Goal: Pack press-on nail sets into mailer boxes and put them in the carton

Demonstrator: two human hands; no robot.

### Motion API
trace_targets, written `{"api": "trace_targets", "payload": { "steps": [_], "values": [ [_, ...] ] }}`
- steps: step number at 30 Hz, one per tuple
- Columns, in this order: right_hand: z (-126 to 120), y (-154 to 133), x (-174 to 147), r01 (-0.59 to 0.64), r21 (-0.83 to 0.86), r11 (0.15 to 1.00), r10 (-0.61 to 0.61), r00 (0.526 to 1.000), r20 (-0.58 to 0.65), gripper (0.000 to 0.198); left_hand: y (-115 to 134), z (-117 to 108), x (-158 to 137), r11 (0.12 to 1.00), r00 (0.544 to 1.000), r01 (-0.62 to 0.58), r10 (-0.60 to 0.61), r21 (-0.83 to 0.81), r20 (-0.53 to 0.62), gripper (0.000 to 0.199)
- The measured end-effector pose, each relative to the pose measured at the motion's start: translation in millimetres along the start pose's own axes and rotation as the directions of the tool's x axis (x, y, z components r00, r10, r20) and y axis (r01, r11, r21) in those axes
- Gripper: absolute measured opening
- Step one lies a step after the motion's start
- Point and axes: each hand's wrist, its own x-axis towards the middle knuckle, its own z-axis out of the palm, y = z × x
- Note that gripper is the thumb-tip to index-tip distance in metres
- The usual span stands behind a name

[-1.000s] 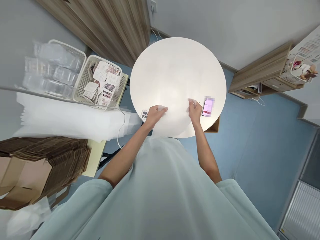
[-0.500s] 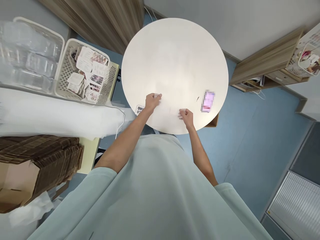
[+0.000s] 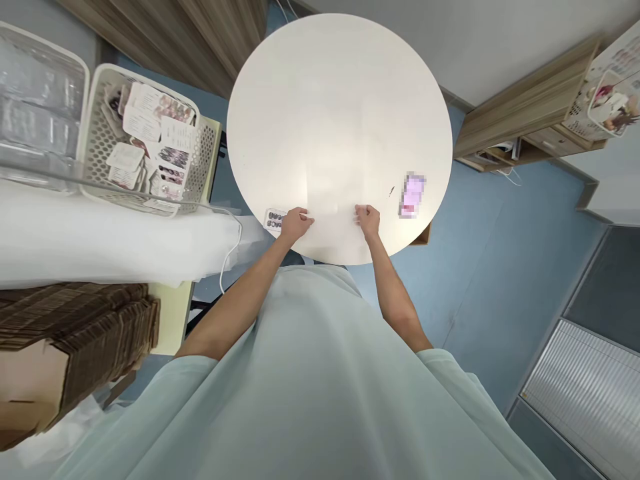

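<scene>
On the round white table (image 3: 340, 73) lies a thin translucent sheet (image 3: 334, 227), so pale that only faint edges set it off from the tabletop. My left hand (image 3: 297, 225) pinches its left side with fingers closed. At the right side, my right hand (image 3: 369, 220) is curled, thumb and fingers pressed together at the sheet's edge. Just left of my left hand is a small white card with dark oval pieces in rows (image 3: 275, 219), partly covered by the hand.
A blurred pink phone-like object (image 3: 413, 195) and a small dark mark (image 3: 391, 191) are right of my hands. At left stand a basket of cards (image 3: 100, 127), clear plastic containers (image 3: 40, 87), a white sheet stack (image 3: 115, 240) and folded cardboard (image 3: 105, 320).
My left hand has moved down and slightly left, toward the near edge, uncovering more of the card. My right hand has shifted slightly. The whole view has tilted a little.
</scene>
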Motion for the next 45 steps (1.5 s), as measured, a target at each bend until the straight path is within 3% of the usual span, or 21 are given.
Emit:
{"api": "trace_targets", "payload": {
  "steps": [8,13,17,20,23,27,32,38,45],
  "values": [
    [4,15,-5,-0.067,-0.015,0.998,0.068,0.997,0.033,0.028,6,-4,5,0.997,0.999,-0.007,0.01,0.074,-0.04,0.032],
    [-2,39,-23,-0.073,-0.123,0.99,0.074,0.997,0.0,0.026,3,-4,11,0.992,0.996,-0.06,0.066,0.109,-0.051,0.036],
    [-4,51,-32,-0.084,-0.151,0.985,0.077,0.996,-0.051,0.021,-14,-20,11,0.963,0.973,-0.194,0.214,0.187,-0.091,0.037],
    [-4,52,-32,-0.074,-0.173,0.982,0.059,0.994,-0.095,0.019,-39,-41,12,0.886,0.909,-0.33,0.392,0.327,-0.144,0.04],
    [-3,51,-29,-0.069,-0.189,0.98,0.047,0.991,-0.122,0.018,-68,-60,11,0.785,0.863,-0.421,0.501,0.454,-0.067,0.048],
    [-1,53,-31,-0.072,-0.207,0.976,0.039,0.987,-0.156,0.018,-99,-70,7,0.682,0.832,-0.515,0.544,0.518,0.111,0.066],
    [-2,59,-42,-0.084,-0.245,0.966,0.045,0.986,-0.162,0.022,-115,-69,9,0.625,0.799,-0.562,0.58,0.541,0.159,0.076],
    [-5,65,-57,-0.127,-0.312,0.941,0.076,0.982,-0.172,0.024,-100,-61,10,0.611,0.773,-0.606,0.603,0.509,0.197,0.08],
    [-3,66,-73,-0.171,-0.265,0.949,0.117,0.971,-0.209,0.012,-48,-11,2,0.544,0.695,-0.709,0.644,0.448,0.319,0.076]
  ]
}}
